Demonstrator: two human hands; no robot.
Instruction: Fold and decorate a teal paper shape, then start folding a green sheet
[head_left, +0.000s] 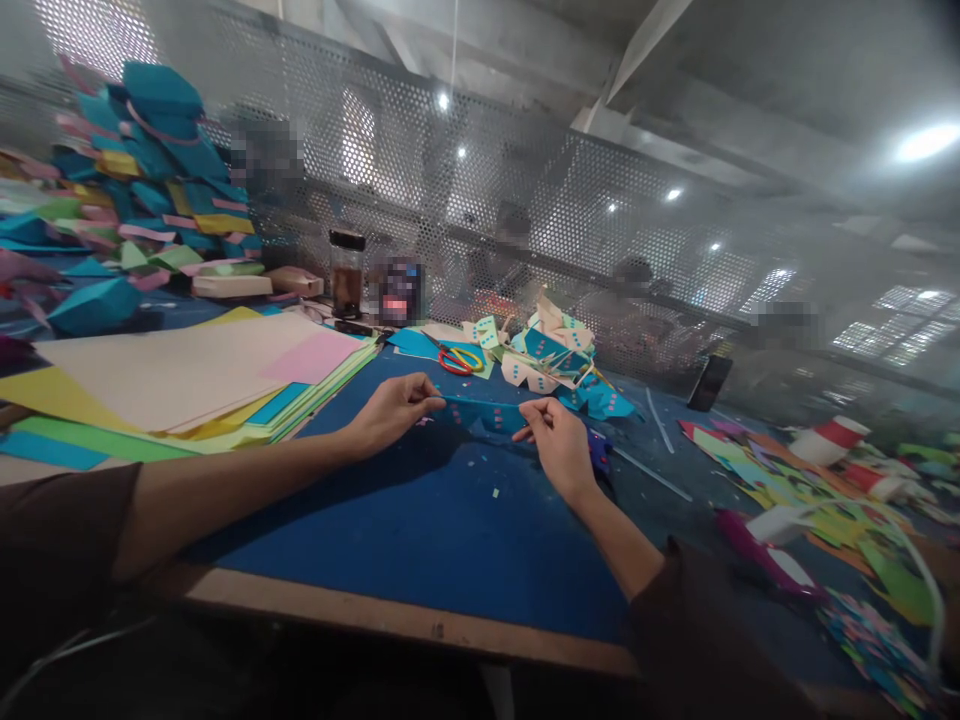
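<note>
I hold the blue paper strip (474, 413) over the middle part of the table (405, 545), farther from the near edge than from the pile of cut paper shapes (551, 350) behind it. In my opinion, the main danger is in the paper itself: it looks thin, so if my two hands pull apart with unequal force, it could tear or get a wrong crease. If one hand turns and the other does not, I think the strip could twist, and the small coloured squares on it could perhaps come loose, if they are only glued. The scissors (455, 362) lie open-handled just beyond my hands, near the pile; a careless reach toward the far edge could push them or catch some shape there. Near my right hand (561, 450) there is also a dark blue thing (600, 452), partly hidden, and my wrist could knock it. Small paper scraps (495, 492) lie on the surface and might stick to the strip if it has any glue; I cannot tell if it has. About my pose: my left hand (397, 412) pinches the left end between thumb and forefinger, the other fingers folded in. My right hand pinches the opposite end in a similar way, its back turned partly up. My left forearm (240, 490) comes in low above the left side of the surface, and my right forearm (626, 545) rises from the near right corner. Whether the lower border of the strip touches the surface, I cannot tell.
</note>
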